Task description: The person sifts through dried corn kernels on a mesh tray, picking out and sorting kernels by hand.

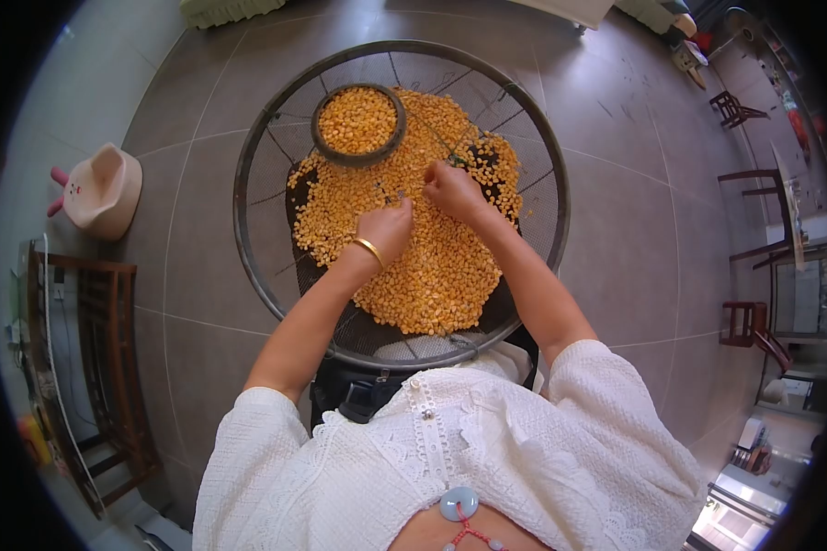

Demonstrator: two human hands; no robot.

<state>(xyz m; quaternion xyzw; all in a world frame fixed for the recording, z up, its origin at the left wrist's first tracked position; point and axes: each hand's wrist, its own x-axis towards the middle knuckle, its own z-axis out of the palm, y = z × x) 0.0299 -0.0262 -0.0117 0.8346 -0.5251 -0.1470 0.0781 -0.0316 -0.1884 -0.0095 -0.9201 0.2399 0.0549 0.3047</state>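
The fingertips of the left hand (386, 231) and the right hand (455, 191) are mostly hidden, so what they pinch cannot be told. Some dark bits (390, 195) beside the left hand are too small to name. Yellow kernels (427, 275) cover much of the sieve's mesh (540, 202) and the inside of the bowl (363, 158). The top edge cuts a pale green cloth (230, 8); the bottom edge cuts a red cord (470, 530).

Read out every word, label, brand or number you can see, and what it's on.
No readable text anywhere.
Corn, bowl, sieve: no lettering visible.
Pink-eared seat: a small face marking, no legible words.
Items at the right edge: too small and blurred to read.
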